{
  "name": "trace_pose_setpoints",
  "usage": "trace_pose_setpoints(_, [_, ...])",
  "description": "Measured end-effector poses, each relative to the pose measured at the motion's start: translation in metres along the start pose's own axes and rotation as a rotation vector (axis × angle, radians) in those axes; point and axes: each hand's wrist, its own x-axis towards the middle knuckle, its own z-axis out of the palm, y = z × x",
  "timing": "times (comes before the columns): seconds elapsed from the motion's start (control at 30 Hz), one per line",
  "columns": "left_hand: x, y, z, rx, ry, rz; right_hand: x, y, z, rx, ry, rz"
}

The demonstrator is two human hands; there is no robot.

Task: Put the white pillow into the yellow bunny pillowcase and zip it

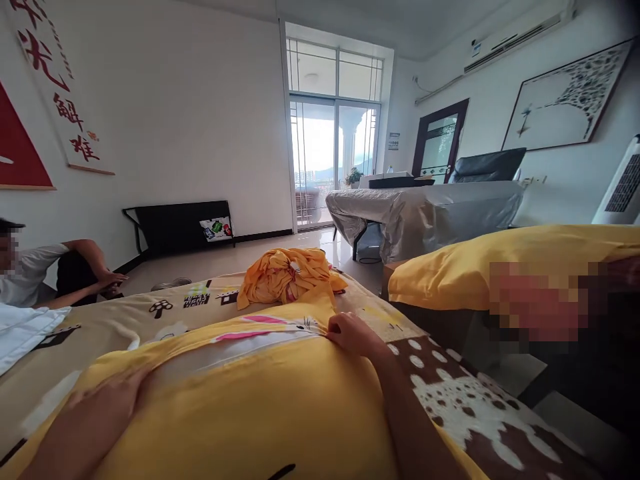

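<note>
A large yellow pillow in a printed cover [260,407] lies close in front of me, with a pale strip showing along an opening in its far edge. My right hand [353,335] pinches the cover's edge at the right end of that strip, fingers closed. My left hand [103,407] rests on the left part of the yellow cover; its fingers are blurred and partly hidden at the fabric's edge. Beyond the pillow sits a crumpled heap of orange-yellow cloth [283,273] on a patterned blanket [120,327].
At the left a person [85,273] sits low beside white cloth [30,330]. Another yellow pillow [445,273] lies on a box at the right, near a blurred area. A plastic-covered desk [450,210] and black folded frame [175,227] stand farther back.
</note>
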Motion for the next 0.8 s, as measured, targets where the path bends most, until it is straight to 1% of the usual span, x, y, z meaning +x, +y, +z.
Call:
trace_pose_setpoints(0.03, [0.003,0.025,-0.017,0.127,-0.018,0.061,-0.001,-0.002,-0.002,-0.033,0.008,0.013])
trace_pose_setpoints(0.07, [0.004,0.055,-0.032,0.165,-0.069,0.138,-0.003,-0.005,-0.004,-0.061,0.014,0.026])
trace_pose_setpoints(0.1, [0.005,0.087,-0.046,0.135,-0.121,0.238,-0.005,-0.008,-0.006,-0.081,0.024,0.035])
trace_pose_setpoints(0.13, [0.004,0.120,-0.056,0.061,-0.163,0.381,-0.007,-0.011,-0.009,-0.088,0.036,0.035])
trace_pose_setpoints(0.17, [0.003,0.152,-0.062,-0.022,-0.204,0.513,-0.009,-0.014,-0.011,-0.084,0.051,0.026])
trace_pose_setpoints(0.2, [0.000,0.180,-0.064,-0.089,-0.232,0.623,-0.012,-0.017,-0.013,-0.071,0.067,0.009])
trace_pose_setpoints(0.23, [-0.004,0.204,-0.061,-0.138,-0.244,0.730,-0.014,-0.018,-0.015,-0.056,0.079,-0.007])
trace_pose_setpoints(0.27, [-0.008,0.223,-0.054,-0.174,-0.228,0.776,-0.016,-0.020,-0.017,-0.042,0.087,-0.015])
trace_pose_setpoints(0.3, [-0.012,0.236,-0.045,-0.207,-0.229,0.791,-0.018,-0.020,-0.019,-0.038,0.088,-0.009])
trace_pose_setpoints(0.37, [-0.020,0.248,-0.025,-0.254,-0.258,0.770,-0.021,-0.020,-0.022,-0.058,0.061,0.039])
trace_pose_setpoints(0.43, [-0.024,0.248,-0.011,-0.273,-0.306,0.739,-0.022,-0.019,-0.023,-0.095,0.019,0.087])
trace_pose_setpoints(0.47, [-0.024,0.246,-0.008,-0.277,-0.319,0.730,-0.022,-0.019,-0.023,-0.110,0.005,0.099])
trace_pose_setpoints(0.53, [-0.024,0.242,-0.008,-0.278,-0.335,0.726,-0.021,-0.019,-0.022,-0.127,0.013,0.114])
trace_pose_setpoints(0.63, [-0.022,0.241,-0.012,-0.271,-0.341,0.717,-0.019,-0.024,-0.021,-0.136,0.040,0.155])
trace_pose_setpoints(0.8, [-0.024,0.244,-0.009,-0.237,-0.331,0.567,-0.014,-0.034,-0.011,-0.175,0.047,0.219])
